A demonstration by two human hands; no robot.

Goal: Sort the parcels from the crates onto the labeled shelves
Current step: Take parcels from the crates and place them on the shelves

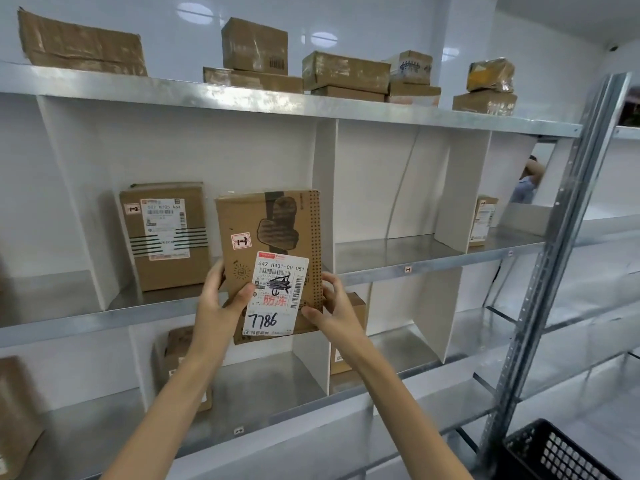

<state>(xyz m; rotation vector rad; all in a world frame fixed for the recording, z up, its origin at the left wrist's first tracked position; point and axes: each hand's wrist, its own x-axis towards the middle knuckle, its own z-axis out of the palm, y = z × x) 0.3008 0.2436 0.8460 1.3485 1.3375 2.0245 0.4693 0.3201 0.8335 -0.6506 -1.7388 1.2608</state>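
Left hand [221, 299] and right hand [332, 306] both grip the parcel [273, 223] at its lower edges, upright in front of the middle shelf [415, 268]. Its white label [277, 292] reads 642 H431-00 051 and a handwritten 7786; one line is scribbled out and the small print is blurred. The sticker [241, 241] above says 1-3. The box [166, 237] left of the parcel is marked 1-2.
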